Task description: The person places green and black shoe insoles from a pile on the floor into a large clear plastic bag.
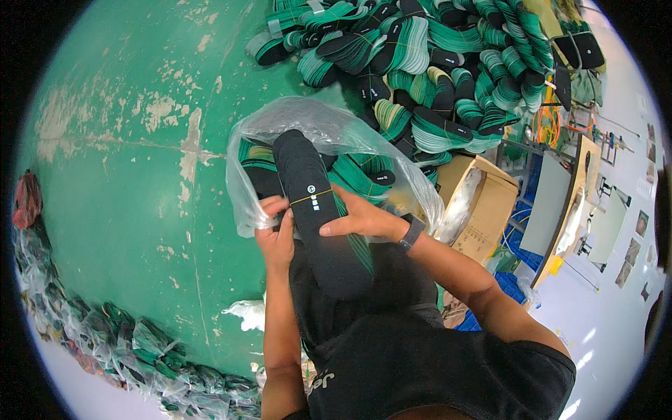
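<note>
A stack of black-topped insoles point(323, 248) with green edges is tilted in front of my body, bound by a thin yellow rubber band point(311, 198). My right hand point(367, 217), with a dark band on its wrist, grips the stack's right side, thumb across the top. On the left side, my left hand point(275, 238) has its curled fingers and thumb against the stack near the rubber band; its exact grasp is partly hidden. Behind the stack, a clear plastic bag point(248, 143) gapes wide, its rim beside my left hand. More banded insoles point(364, 176) lie inside it.
A large heap of banded insole stacks point(413, 52) covers the floor ahead and right. An open cardboard box point(490, 203) stands at the right, near a worktable point(560, 210). Filled clear bags point(140, 350) line the left side. The green floor point(140, 210) has worn patches.
</note>
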A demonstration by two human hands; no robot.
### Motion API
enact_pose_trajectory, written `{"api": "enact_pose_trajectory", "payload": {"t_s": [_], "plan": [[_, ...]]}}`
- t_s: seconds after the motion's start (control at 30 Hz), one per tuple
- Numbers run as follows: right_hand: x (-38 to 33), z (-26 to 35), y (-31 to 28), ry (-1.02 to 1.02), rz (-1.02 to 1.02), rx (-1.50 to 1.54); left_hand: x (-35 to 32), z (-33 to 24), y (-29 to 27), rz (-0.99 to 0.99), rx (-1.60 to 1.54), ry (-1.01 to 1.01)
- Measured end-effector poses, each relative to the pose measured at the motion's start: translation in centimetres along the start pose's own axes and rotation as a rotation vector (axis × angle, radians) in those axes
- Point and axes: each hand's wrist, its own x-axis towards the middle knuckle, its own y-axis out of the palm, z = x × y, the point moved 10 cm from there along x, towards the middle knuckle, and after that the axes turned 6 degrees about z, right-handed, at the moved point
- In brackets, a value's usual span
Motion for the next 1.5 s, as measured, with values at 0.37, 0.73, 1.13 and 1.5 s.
{"api": "enact_pose_trajectory", "payload": {"t_s": [0.37,0.73,1.13,1.5], "plan": [[3.2,-3.4,-6.2,0.085,-0.288,-0.298,1.7,-2.8,3.0,0.143,-0.269,0.01],[3.0,3.4,-2.7,-0.212,-0.272,-0.305,-1.5,0.3,1.0,-0.114,-0.14,-0.036],[2.3,3.8,-2.4,-0.317,-0.169,-0.152,-2.3,5.4,4.5,0.108,-0.698,-0.442],[-0.6,1.2,-3.6,-0.137,-0.232,-0.259,-2.4,3.5,2.6,0.064,-0.317,-0.345]]}}
